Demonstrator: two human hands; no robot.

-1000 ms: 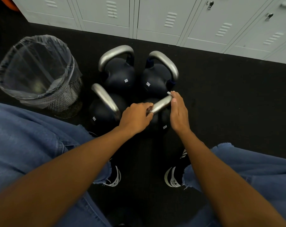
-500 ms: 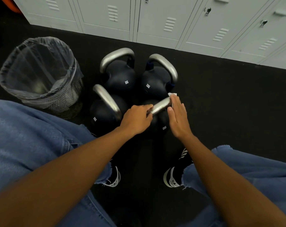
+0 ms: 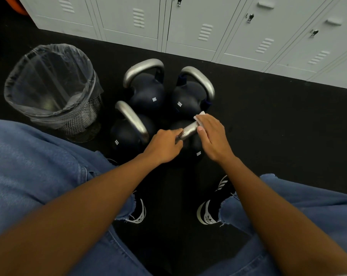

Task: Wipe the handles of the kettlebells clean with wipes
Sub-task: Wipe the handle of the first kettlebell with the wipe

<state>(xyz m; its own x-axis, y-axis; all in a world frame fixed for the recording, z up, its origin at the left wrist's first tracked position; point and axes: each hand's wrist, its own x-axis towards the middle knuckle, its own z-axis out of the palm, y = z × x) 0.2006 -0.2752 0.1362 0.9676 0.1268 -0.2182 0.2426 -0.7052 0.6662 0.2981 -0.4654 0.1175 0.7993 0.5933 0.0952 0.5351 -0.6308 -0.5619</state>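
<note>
Kettlebells stand in a tight group of four on the black floor (image 3: pixel 268 120), just in front of the person's shoes and near a row of grey lockers (image 3: pixel 208 26). The near-right kettlebell (image 3: pixel 197 150), marked 12KG, has its silver handle (image 3: pixel 189 132) held at both ends. The left hand (image 3: pixel 164 147) grips the handle's near end with curled fingers. The right hand (image 3: pixel 213 136) presses a white wipe (image 3: pixel 200 116) against the handle's far end, thumb on the metal and fingers bent over the cloth. The near-left kettlebell (image 3: pixel 128 136), far-left kettlebell (image 3: pixel 146 92) and far-right kettlebell (image 3: pixel 188 98) stand untouched. A mesh bin (image 3: pixel 85 118) lined with a clear bag sits just left of them.
</note>
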